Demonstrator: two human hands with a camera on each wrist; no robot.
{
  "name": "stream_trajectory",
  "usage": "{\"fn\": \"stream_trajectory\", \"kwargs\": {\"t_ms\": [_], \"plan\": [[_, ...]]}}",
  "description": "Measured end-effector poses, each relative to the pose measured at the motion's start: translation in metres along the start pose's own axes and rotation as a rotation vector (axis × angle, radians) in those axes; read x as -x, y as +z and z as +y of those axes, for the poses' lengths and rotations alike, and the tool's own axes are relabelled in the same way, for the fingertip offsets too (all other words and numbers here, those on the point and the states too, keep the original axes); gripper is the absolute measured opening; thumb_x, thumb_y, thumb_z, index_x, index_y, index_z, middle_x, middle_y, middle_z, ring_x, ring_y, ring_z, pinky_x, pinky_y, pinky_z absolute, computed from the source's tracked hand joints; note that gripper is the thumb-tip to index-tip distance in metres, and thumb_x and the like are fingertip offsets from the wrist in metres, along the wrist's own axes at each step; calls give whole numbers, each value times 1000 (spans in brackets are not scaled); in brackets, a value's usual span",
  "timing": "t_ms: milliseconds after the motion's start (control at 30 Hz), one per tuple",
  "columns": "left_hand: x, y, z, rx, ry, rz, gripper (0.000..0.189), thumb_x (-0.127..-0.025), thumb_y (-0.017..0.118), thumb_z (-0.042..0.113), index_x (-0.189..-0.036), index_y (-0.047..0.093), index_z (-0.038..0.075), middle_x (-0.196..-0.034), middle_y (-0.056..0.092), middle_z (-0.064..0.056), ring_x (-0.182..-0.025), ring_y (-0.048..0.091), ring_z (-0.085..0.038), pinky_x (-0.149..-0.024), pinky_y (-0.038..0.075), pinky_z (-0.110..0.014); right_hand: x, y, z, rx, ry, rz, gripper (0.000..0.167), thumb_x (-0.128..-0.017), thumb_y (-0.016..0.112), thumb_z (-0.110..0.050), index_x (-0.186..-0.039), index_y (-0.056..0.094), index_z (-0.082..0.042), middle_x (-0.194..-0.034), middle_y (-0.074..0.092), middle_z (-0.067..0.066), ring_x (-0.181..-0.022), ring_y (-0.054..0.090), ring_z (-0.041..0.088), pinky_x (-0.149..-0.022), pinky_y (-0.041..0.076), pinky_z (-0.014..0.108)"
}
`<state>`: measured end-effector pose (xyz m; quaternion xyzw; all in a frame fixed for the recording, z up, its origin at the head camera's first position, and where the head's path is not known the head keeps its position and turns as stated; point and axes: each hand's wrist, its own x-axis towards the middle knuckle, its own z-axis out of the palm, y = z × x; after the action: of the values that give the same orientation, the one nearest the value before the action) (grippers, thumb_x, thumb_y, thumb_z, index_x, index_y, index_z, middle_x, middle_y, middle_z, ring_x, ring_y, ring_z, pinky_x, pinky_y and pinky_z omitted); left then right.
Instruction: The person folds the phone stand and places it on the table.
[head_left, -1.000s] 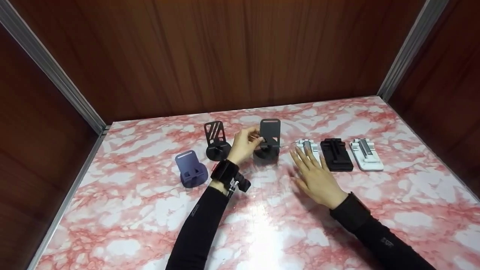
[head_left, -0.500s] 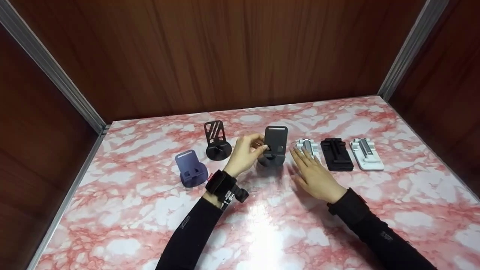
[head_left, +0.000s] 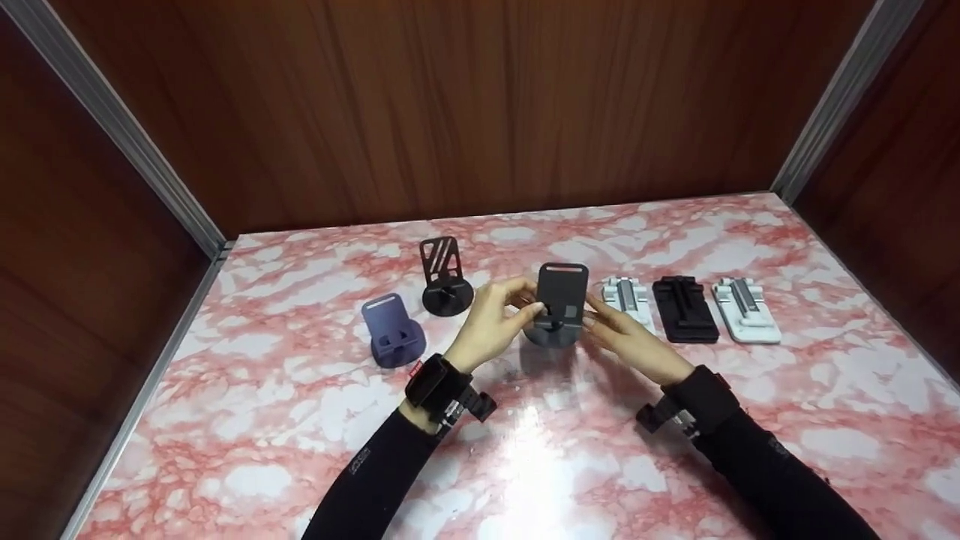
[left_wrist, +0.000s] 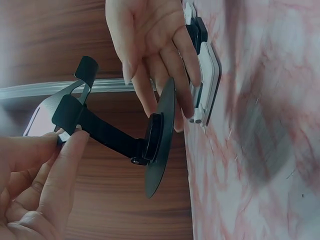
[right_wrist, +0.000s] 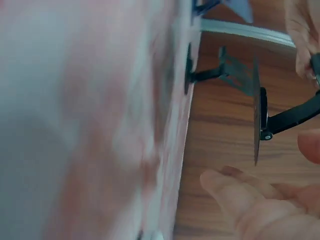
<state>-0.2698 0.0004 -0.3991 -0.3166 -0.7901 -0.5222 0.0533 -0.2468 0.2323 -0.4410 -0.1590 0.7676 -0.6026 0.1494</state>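
A black phone stand [head_left: 562, 289] with a slotted back plate and round base hangs just above the table. My left hand [head_left: 489, 324] pinches its plate at the left edge between thumb and fingers. In the left wrist view, the stand's round base [left_wrist: 162, 145] is tilted and clear of the tabletop. My right hand [head_left: 636, 343] is at the stand's right side, fingers extended and loosely bent. From the right wrist view, the right fingers [right_wrist: 225, 192] look apart from the base. Part of the left fingers is hidden behind the plate.
A purple phone stand [head_left: 390, 330] and a black cut-out stand [head_left: 445, 277] stand upright on the left. Folded stands lie on the right: white [head_left: 628, 298], black [head_left: 685, 309] and white [head_left: 746, 309]. Wood-grain panels [head_left: 450, 112] enclose the marbled table [head_left: 285, 435].
My left hand has brought the black phone stand nearer and to the right. The right hand has turned from palm-down beside the folded white stand to the held stand's right side.
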Motion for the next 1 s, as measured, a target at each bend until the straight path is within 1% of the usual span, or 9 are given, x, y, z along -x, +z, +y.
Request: {"fn": "stream_trajectory", "kwargs": {"t_ms": [67,133,267,400,533,667,733,900,1000], "plan": [[3,-1,2,-2,7,-3,7,-85,63,7,-91,66,4,-80,68,-9,-70,63,-15,-64,54,-24,-2,1,1,-122,18,-24,66,-99,41,-27,-149,3,-7,-148,27,24,-134,35,32,-112,26,51],[6,-1,3,0,6,-9,7,-86,63,7,-91,65,4,-80,68,-8,-71,62,-13,-62,54,-23,-3,2,2,-193,28,-34,65,-99,42,-24,-148,4,-3,-143,36,25,-126,46,28,-109,30,52],[11,-1,5,20,-3,-12,7,-86,64,8,-92,65,4,-81,67,-9,-72,62,-14,-62,54,-24,-7,6,4,-261,18,-55,57,-98,41,-13,-146,15,2,-122,61,14,-104,63,17,-99,43,51],[16,-2,8,57,-20,-12,10,-86,63,7,-95,65,2,-82,68,-13,-73,64,-22,-62,56,-28,-9,9,5,-313,9,-74,49,-96,43,-5,-142,27,4,-106,70,5,-93,67,15,-91,51,44],[24,-8,23,84,-33,1,10,-86,61,3,-94,64,-4,-83,67,-19,-75,65,-29,-62,56,-27,-11,12,5,-359,5,-83,47,-95,44,-3,-139,31,7,-106,70,5,-92,67,14,-88,53,36],[32,-14,41,74,-21,30,9,-87,60,2,-88,62,-6,-81,67,-20,-75,64,-28,-65,53,-22,-13,17,5,-411,-9,-97,47,-95,44,0,-139,31,8,-108,69,7,-95,66,15,-87,54,34],[35,-14,42,67,-11,46,10,-88,59,4,-86,62,-6,-80,67,-20,-73,64,-27,-66,53,-22,-14,20,5,-432,-12,-99,48,-94,45,0,-139,30,8,-109,69,7,-96,66,16,-87,54,34],[41,-15,41,87,-26,73,16,-91,57,8,-86,64,-5,-78,66,-20,-69,63,-29,-61,57,-33,-16,27,4,-450,8,-77,52,-93,50,-2,-139,29,7,-111,68,9,-98,66,18,-88,53,35],[45,-16,40,70,-38,99,17,-91,56,10,-85,64,-3,-76,65,-18,-67,60,-23,-62,56,-34,-17,31,3,-440,13,-73,51,-93,49,-1,-139,30,5,-112,67,10,-98,66,19,-89,53,37]]}}
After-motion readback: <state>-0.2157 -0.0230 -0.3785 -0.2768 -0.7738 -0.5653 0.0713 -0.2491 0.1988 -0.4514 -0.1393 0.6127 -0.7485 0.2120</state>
